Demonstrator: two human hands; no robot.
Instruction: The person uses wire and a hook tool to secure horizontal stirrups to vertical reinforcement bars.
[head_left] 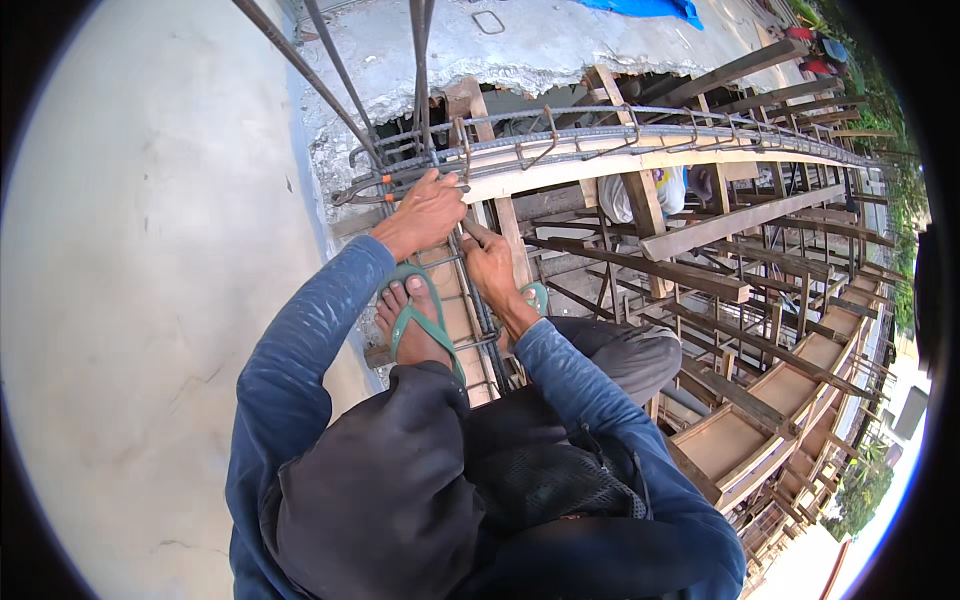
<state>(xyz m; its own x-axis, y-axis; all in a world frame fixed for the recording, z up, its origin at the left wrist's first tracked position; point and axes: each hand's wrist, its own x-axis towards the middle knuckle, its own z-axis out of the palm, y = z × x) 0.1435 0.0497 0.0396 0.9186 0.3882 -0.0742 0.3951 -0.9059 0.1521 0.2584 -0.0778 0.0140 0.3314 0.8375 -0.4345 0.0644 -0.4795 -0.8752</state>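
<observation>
A pale wall (170,300) rises left; steel bars (700,131) extend rightward. The left hand (428,212) is clamped on an orange-marked tool (387,180) at their near end — the right hand (490,266) curls just below, apart, its grip unclear.

Blue, pale-flecked long sleeves (312,318), dark trousers (385,485) and green flip-flops (431,326) are worn, the hands (428,213) bare.

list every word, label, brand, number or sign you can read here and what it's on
None can be read.
White item under the beams: coloured marks, too small to tell whether they are letters.
Rebar near the hands: no lettering visible.
Wall, sandal and blue sleeves: no lettering visible.
Far background on the right: too small to read.
</observation>
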